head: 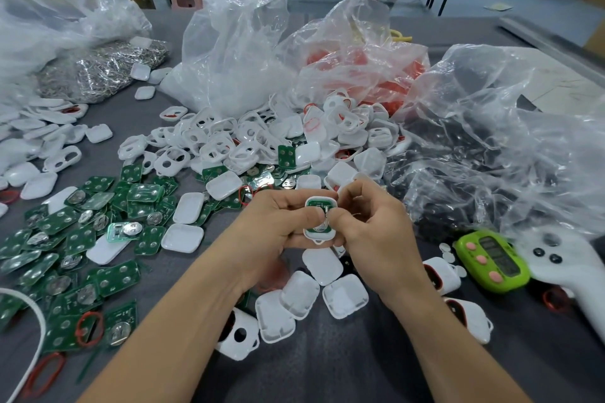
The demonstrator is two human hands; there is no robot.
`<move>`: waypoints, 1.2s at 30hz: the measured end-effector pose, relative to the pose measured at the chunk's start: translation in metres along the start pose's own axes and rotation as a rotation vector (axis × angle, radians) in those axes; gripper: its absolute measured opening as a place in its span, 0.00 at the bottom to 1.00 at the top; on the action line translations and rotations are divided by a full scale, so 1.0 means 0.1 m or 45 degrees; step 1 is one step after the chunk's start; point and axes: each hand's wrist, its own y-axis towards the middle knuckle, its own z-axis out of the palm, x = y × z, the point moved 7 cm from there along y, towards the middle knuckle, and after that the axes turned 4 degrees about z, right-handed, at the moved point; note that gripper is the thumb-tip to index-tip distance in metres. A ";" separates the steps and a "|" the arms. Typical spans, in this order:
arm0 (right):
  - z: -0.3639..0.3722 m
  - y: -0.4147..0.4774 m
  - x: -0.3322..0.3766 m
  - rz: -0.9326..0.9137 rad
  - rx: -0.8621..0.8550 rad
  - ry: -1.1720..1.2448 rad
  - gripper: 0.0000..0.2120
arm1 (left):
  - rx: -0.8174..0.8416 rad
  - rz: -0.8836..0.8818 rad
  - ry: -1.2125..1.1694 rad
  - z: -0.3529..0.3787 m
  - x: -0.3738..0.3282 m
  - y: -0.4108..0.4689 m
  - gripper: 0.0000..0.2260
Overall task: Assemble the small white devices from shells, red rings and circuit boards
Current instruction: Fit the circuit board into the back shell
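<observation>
We hold one shell (pixel 320 235) above the bench (pixel 327 366), just in front of the heap of loose shells (pixel 229 147). The left hand (pixel 278 222) grips the shell by its sides, thumb laid across the face. The right hand (pixel 370 229) pinches the green circuit board (pixel 318 204) seated in it.

We judge the shell light, stiff and smooth: take it by the rim, not the open face. The board looks thin and rigid, with small metal parts that may bend: press at its edges only. Spare boards (pixel 82 239) and a red ring (pixel 89 328) lie on the bench to our left.
</observation>
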 end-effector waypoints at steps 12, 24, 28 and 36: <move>0.00 0.00 0.02 -0.059 -0.013 -0.078 0.10 | -0.036 0.020 0.024 -0.02 0.00 -0.02 0.11; 0.03 0.03 -0.11 0.054 -0.028 0.000 0.02 | -0.080 0.056 0.098 0.00 -0.02 -0.02 0.12; 0.03 0.03 -0.09 0.011 -0.020 -0.010 0.05 | -0.061 0.069 0.091 0.01 -0.02 -0.01 0.11; 0.05 0.04 -0.10 0.036 0.023 0.059 0.06 | -0.009 0.076 0.083 0.01 -0.03 -0.03 0.10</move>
